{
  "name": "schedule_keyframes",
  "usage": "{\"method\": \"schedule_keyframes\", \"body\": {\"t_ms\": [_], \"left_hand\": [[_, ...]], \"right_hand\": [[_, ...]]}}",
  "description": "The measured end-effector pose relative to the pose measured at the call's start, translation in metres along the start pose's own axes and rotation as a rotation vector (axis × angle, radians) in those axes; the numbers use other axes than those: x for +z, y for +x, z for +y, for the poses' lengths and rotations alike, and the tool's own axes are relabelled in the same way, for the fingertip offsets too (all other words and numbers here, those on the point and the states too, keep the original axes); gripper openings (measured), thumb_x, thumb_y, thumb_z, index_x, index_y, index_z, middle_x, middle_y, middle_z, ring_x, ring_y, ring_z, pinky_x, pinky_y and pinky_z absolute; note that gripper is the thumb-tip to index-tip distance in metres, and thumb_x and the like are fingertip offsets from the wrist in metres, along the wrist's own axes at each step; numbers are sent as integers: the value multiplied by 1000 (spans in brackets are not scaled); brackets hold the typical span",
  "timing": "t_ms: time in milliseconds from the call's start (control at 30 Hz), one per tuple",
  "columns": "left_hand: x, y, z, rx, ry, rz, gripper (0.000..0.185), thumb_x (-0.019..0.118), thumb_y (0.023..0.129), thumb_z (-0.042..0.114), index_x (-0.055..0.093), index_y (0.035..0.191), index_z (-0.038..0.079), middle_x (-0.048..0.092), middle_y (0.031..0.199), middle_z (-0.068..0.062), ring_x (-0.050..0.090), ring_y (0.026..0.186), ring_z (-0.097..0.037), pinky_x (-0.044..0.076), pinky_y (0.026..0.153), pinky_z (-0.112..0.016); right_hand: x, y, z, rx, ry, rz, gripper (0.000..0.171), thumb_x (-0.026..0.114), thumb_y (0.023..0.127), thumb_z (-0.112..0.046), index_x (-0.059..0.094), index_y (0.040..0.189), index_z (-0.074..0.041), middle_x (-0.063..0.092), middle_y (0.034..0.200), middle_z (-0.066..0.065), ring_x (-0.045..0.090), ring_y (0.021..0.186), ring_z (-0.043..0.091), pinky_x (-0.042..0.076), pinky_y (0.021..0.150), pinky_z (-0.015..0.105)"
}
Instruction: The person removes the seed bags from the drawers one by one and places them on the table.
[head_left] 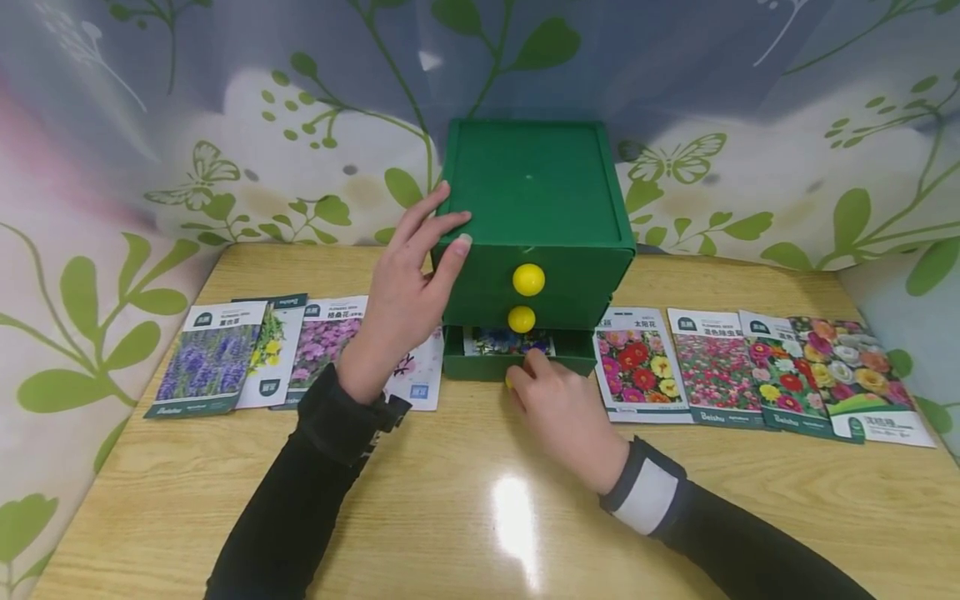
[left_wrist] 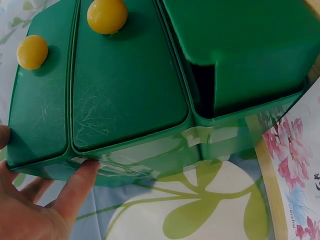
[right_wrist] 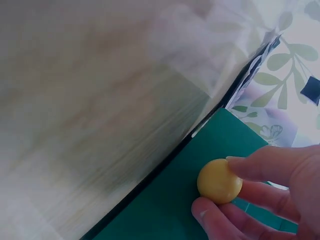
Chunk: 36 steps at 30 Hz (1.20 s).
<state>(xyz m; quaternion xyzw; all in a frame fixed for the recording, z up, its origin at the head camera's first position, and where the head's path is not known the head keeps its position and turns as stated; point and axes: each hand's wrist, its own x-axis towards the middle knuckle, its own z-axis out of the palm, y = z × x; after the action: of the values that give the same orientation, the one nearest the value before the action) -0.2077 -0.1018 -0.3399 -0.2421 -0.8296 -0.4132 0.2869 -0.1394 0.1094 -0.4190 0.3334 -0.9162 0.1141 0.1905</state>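
A green drawer cabinet [head_left: 528,187] with round yellow knobs stands at the back middle of the table. Its bottom drawer [head_left: 476,367] is pulled partway out, and a flower-picture seed packet [head_left: 495,342] lies inside. At that drawer's front, my right hand [head_left: 566,417] pinches the yellow knob [right_wrist: 219,181] between thumb and fingers. My left hand [head_left: 408,292] rests against the cabinet's left side, its fingers extended and fingertips at the top edge. In the left wrist view, the thumb [left_wrist: 80,187] touches the side panel, while the two upper drawers [left_wrist: 125,80] are closed.
Flower seed packets lie in overlapping rows either side of the cabinet, including a lavender one [head_left: 206,358] at far left and a red-and-yellow one [head_left: 641,367] at right. The wooden table [head_left: 420,500] runs back to a leaf-patterned cloth [head_left: 322,183].
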Motion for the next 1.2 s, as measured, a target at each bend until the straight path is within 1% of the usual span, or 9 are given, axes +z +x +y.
{"method": "schedule_keyframes", "body": {"t_ms": [133,367,467,533,600,667,900,967,1200], "left_hand": [[0,0,0,-3,-3,-3,32,56,104,22,64,132,9,39,156,-3,35,142,-14,42,52,-30],[0,0,0,-6,-4,-9,32,55,105,23,63,133,10,38,156,-3,35,142,-13,37,48,-30],[0,0,-1,-8,-9,-10,32,54,105,23,63,133,10,39,156,-4,35,142,-13,43,53,-31],[0,0,-2,-5,-15,-6,32,54,105,22,63,133,9,39,156,-5,35,142,-14,48,60,-33],[0,0,-2,0,-16,-4,32,54,105,21,63,133,9,39,156,-5,35,142,-14,50,65,-35],[0,0,-1,4,-12,-3,32,54,105,22,63,132,9,39,155,-6,36,142,-15,50,66,-35],[0,1,0,0,-2,-6,32,54,105,22,64,132,9,40,155,-5,36,142,-14,39,50,-31],[0,1,0,0,-1,-6,32,55,104,22,64,132,9,40,155,-5,36,142,-15,41,52,-31],[0,0,0,-4,-4,-6,32,55,104,22,63,132,9,39,156,-3,36,142,-14,41,51,-31]], "right_hand": [[-2,-5,-3,-13,2,1,7,77,87,-10,71,90,-6,54,82,9,53,58,16,49,48,27],[-4,-12,-8,-25,7,3,6,76,86,-6,70,87,-6,53,79,8,49,55,14,43,44,24],[-5,-15,-10,-30,7,-6,6,76,86,-5,70,87,-7,52,79,7,47,54,13,39,42,22],[-7,-16,-12,-37,3,-9,6,75,86,-5,69,86,-7,52,79,7,44,53,12,36,41,21],[-8,-19,-13,-44,-2,-9,7,76,85,-5,69,86,-6,52,78,6,43,53,11,33,40,20],[-9,-21,-15,-53,-4,-14,7,76,84,-4,69,86,-6,52,79,6,42,53,11,32,40,19],[-13,-28,-21,-79,6,-42,10,78,82,-2,70,89,-5,55,80,6,46,55,11,37,43,19],[-14,-30,-23,-82,10,-44,11,78,81,-1,70,88,-5,55,80,7,47,55,11,39,44,19],[-16,-39,-27,-94,26,-70,16,78,79,0,70,91,-6,56,83,6,51,59,11,45,48,21]]}}
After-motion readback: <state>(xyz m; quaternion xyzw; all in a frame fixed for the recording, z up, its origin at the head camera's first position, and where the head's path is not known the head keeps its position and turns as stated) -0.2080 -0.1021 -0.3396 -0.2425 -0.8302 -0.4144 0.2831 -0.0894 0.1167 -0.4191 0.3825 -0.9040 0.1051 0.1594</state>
